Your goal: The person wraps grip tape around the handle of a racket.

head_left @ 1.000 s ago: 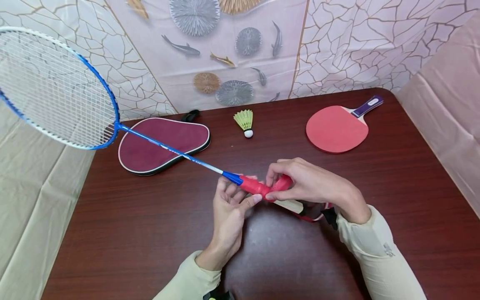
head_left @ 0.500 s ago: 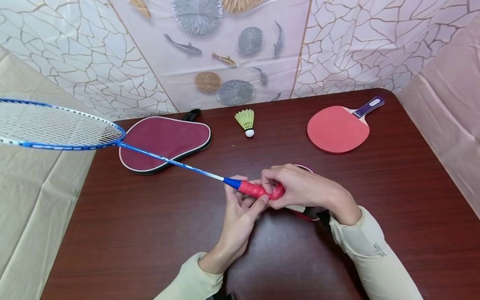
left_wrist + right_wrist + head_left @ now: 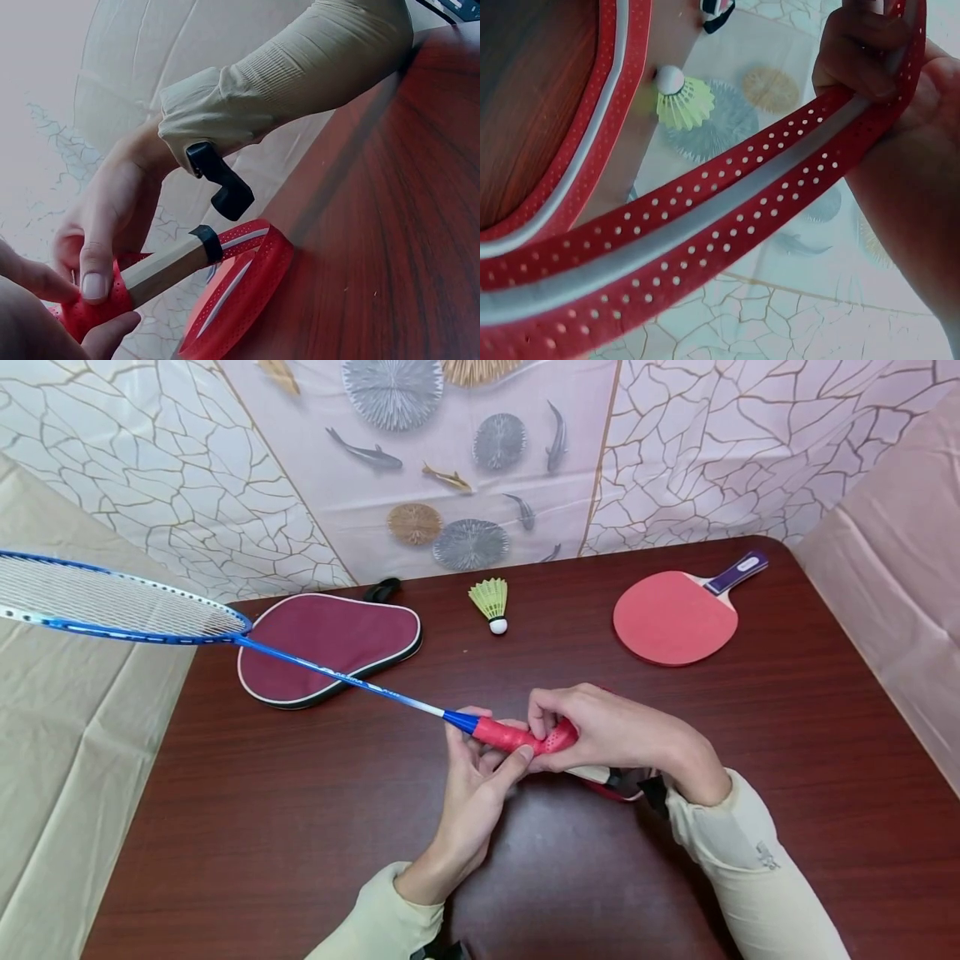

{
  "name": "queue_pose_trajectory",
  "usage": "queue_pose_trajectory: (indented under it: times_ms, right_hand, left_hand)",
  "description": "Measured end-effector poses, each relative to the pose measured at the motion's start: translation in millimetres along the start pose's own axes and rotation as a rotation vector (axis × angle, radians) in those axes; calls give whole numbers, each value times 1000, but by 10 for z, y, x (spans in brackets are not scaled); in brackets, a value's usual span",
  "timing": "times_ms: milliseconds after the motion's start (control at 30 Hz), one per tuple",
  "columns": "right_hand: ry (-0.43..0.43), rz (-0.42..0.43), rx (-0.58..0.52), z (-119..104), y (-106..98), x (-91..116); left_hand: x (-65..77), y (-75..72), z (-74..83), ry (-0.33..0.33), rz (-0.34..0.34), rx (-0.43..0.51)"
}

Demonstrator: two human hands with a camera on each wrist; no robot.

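A blue and white badminton racket point(image 3: 341, 677) is held up over the table, its strung head out to the left. My left hand point(image 3: 468, 802) grips its handle, thumb pressed on the red perforated grip tape point(image 3: 504, 735) that wraps the upper part. With my right hand point(image 3: 622, 731) I pinch the tape where it winds around the handle. Below the wrap, the left wrist view shows the bare wooden handle point(image 3: 166, 268) with a black band point(image 3: 206, 244) near its end. A loose length of tape point(image 3: 727, 210), with a pale stripe down its middle, loops across the right wrist view.
On the dark wooden table point(image 3: 300, 827), a maroon paddle case point(image 3: 330, 647) lies at the back left, partly behind the racket shaft. A yellow shuttlecock point(image 3: 490, 602) is at the back middle, and a red table tennis paddle point(image 3: 675, 618) at the back right. Patterned cloth point(image 3: 480, 460) hangs behind.
The racket has rolled in my hands: its head has turned from nearly face-on to nearly edge-on and sits lower. My left thumb has shifted slightly right along the tape.
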State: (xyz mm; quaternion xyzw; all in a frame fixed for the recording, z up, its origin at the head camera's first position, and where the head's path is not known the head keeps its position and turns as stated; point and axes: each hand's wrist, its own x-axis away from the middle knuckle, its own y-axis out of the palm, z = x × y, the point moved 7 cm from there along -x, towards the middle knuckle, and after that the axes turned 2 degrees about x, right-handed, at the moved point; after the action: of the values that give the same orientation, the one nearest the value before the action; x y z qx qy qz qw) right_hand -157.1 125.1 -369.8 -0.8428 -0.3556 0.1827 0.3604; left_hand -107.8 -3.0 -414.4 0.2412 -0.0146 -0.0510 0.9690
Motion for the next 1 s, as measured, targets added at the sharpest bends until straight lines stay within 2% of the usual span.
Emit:
queue_pose_trajectory:
  times_ms: [367,767,1000]
  right_hand:
    - [49,-33,1,67,-93,106]
    - [32,8,15,45,-123,87]
    - [16,19,35,38,-108,71]
  left_hand:
    - [-7,-4,15,20,3,14]
    - [-22,-44,20,26,21,-13]
    - [-31,-69,49,51,13,-101]
